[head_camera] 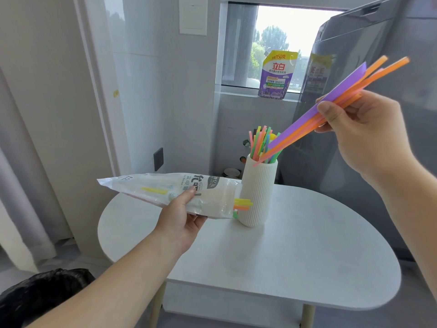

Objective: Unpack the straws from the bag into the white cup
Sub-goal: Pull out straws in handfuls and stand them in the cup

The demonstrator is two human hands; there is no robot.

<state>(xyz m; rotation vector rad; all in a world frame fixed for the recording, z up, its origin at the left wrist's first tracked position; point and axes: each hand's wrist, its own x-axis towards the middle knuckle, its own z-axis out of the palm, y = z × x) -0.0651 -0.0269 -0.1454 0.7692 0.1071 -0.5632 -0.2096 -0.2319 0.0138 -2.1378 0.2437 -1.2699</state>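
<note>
Left hand [182, 221] grips the clear printed bag [151, 189] from beneath, thumb on top. The bag is held roughly level above the round white table [307, 256], mouth toward the white cup [257, 192]. A few leftover straws [242, 203] poke from that mouth, just beside the cup's ribbed wall. Right hand [359, 133] pinches a slanted purple-and-orange bundle [305, 118], its lower tips at the cup's rim. More coloured straws [261, 143] stand in the cup. A detergent pouch [277, 74] sits on the windowsill.
</note>
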